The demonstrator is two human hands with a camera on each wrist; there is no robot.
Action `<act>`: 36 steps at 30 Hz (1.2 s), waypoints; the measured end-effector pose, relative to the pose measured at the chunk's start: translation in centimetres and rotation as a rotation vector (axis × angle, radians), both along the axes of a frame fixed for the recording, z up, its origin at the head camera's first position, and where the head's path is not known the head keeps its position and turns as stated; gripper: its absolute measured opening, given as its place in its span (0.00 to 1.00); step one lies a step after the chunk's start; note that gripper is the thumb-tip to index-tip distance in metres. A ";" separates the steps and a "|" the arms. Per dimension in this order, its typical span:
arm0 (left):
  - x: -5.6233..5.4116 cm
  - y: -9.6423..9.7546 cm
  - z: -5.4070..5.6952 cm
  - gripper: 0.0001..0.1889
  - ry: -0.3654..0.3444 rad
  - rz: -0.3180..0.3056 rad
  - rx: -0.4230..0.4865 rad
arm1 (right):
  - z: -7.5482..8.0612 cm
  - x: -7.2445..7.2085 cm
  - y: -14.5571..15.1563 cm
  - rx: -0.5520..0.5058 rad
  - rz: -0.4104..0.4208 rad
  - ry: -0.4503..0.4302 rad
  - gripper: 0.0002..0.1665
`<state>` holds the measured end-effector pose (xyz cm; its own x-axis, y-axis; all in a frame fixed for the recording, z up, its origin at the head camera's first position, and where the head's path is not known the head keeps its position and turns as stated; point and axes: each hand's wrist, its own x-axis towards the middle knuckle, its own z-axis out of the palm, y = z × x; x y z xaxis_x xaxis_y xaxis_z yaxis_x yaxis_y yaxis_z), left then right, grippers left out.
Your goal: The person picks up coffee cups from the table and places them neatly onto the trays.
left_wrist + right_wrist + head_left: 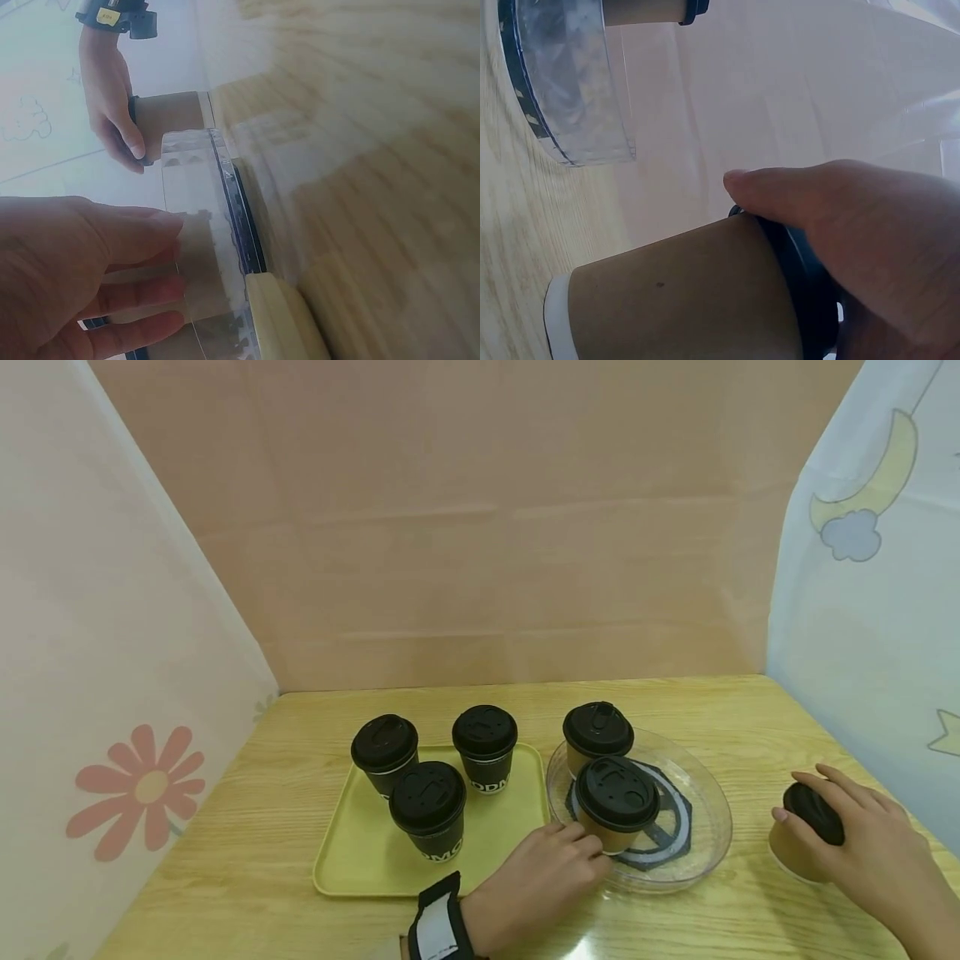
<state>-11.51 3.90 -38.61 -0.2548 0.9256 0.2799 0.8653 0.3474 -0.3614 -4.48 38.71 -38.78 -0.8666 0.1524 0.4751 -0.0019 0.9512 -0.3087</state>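
Note:
My right hand [873, 843] grips a brown paper coffee cup [682, 296] from above at its black lid [813, 814], right of the clear round dish [708, 852]. Whether the cup's white base touches the table is hard to tell. My left hand [540, 877] is at the dish's near left rim, its thumb and fairly straight fingers [139, 296] at the rim's edge. Beside it in the dish stands a brown cup [618, 797] with a black lid. Another brown cup [597, 735] stands behind that one. Some left fingertips are hidden in the head view.
On the left, a yellow tray [337, 860] bears three black lidded cups, one of them a front cup [429, 810]. A dark octagonal piece with a pale ring [682, 818] shows through the dish. Printed cloths [862, 627] hang around the wooden table [247, 860].

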 end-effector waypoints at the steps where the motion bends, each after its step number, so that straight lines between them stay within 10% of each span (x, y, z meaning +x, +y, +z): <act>1: 0.0 0.0 0.0 0.06 0.000 0.003 0.002 | 0.0 0.0 0.0 -0.002 -0.009 -0.011 0.34; 36: -2.3 -1.1 0.0 0.14 -0.048 0.112 0.043 | -0.8 -0.2 0.4 0.033 -0.010 0.014 0.33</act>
<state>-13.79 2.85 -38.62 -0.3695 0.8783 0.3034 0.8362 0.4567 -0.3036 -4.67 39.09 -39.60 -0.8584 0.1448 0.4921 0.0031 0.9608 -0.2774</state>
